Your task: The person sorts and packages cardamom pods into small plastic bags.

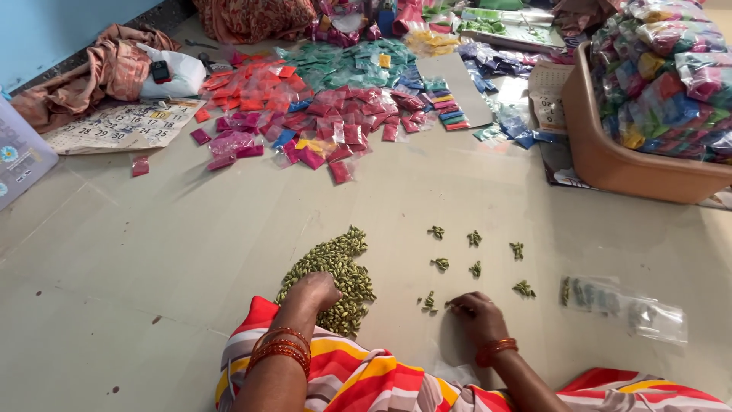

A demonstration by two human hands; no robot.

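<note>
Both forearms reach forward from the near edge of the floor point(191, 252), bangles at each wrist. The left hand point(316, 290) rests knuckles-up on the near side of the heap of green pods point(332, 271), fingers curled into it; whether it pinches any I cannot tell. The right hand point(476, 313) lies low and flat-ish, fingertips pressed together on a few pods just beside a small cluster point(428, 301).

Clear plastic sleeves point(621, 305) lie to the right of that hand. Toward the far edge spreads a drift of small sachets point(305, 114) (pink, red, teal, blue). A tan tub point(610, 156) at the far right corner is piled with bundled colourful packets. A calendar sheet point(122, 126) lies flat at far left.

The pods are small, oval, pale green; seven little clusters point(474, 238) sit in rows right of the heap.
</note>
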